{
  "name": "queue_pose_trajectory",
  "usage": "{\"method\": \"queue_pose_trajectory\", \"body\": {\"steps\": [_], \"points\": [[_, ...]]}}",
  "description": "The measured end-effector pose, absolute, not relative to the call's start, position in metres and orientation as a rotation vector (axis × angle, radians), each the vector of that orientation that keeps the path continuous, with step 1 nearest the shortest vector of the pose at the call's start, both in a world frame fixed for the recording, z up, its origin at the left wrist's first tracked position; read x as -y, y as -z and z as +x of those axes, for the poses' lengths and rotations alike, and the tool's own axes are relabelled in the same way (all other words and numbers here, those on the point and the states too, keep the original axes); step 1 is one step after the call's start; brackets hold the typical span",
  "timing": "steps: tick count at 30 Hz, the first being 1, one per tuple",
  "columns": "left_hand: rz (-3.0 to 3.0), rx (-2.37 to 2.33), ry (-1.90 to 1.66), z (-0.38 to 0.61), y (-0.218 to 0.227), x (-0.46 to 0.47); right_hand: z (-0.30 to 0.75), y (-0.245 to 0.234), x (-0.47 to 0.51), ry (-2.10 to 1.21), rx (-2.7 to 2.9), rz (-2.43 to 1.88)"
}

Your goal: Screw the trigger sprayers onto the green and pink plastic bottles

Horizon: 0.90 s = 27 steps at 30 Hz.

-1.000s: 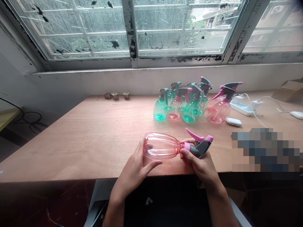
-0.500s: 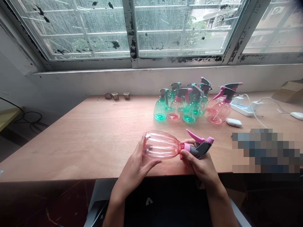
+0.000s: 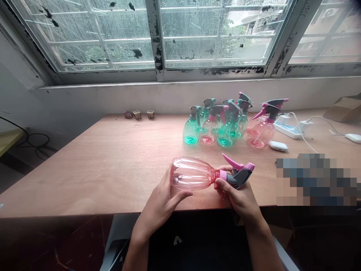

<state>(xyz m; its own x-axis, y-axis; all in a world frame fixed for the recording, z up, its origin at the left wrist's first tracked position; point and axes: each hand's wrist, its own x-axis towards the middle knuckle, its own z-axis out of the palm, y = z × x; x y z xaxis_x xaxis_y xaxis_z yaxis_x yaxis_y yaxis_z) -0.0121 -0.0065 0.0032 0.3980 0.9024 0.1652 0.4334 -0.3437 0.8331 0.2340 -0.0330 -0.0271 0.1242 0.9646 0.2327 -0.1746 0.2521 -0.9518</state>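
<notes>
A clear pink spray bottle [image 3: 193,174] lies sideways between my hands, above the front of the table. Its base points left, and its grey spray head with a pink trigger [image 3: 233,162] points right. My left hand [image 3: 162,197] cups the base end, thumb along the near side; its other fingers are partly hidden behind the bottle. With thumb and fingers, my right hand [image 3: 237,194] pinches the pink collar [image 3: 222,175] at the neck. Behind, green spray bottles [image 3: 191,130] and pink spray bottles [image 3: 262,131] stand upright in a group.
The wooden table [image 3: 93,165] runs below a barred window. At right are a white power strip [image 3: 290,130] with cables, a small white case [image 3: 278,146] and a cardboard box [image 3: 344,108]. Small boxy trinkets [image 3: 137,114] sit at the back left. A patch at right is pixelated.
The bottle has rolled or shifted very slightly in my hands. Both hands keep the same hold, and the other bottles stand where they were.
</notes>
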Motion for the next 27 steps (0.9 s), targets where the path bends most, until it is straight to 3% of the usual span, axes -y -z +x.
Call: {"method": "queue_pose_trajectory", "body": {"steps": [27], "points": [[2.003, -1.118, -0.891, -0.014, 0.007, 0.003, 0.235, 0.032, 0.031, -1.009, 1.09, -0.854]]}}
